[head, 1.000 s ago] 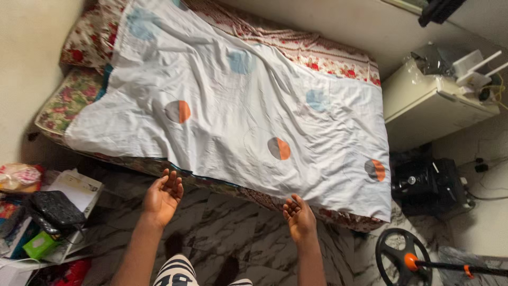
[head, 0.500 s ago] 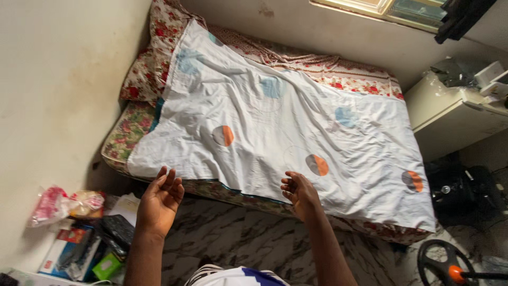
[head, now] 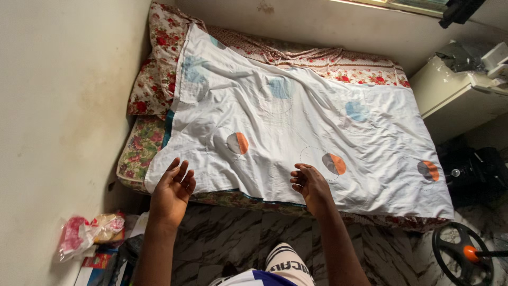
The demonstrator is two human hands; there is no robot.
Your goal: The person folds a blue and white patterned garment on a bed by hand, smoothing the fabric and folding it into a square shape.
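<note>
A white bedsheet [head: 296,132] with blue and orange-grey circles lies spread over a floral mattress [head: 138,151]. My left hand [head: 172,191] hovers palm up, fingers apart, at the sheet's near left corner and holds nothing. My right hand [head: 311,186] is over the sheet's near edge, fingers curled loosely and touching or just above the cloth. A floral pillow [head: 159,63] shows at the head end, partly under the sheet.
A cream wall [head: 58,116] runs along the left. Plastic bags and boxes [head: 92,238] lie on the floor at the lower left. A white cabinet [head: 460,95] stands at the right, with a black bag [head: 479,172] and a black wheel-shaped object [head: 460,254] below it.
The view has shifted right and nearer the bed. Both hands have risen toward the sheet's near edge; my right hand now reaches onto the cloth.
</note>
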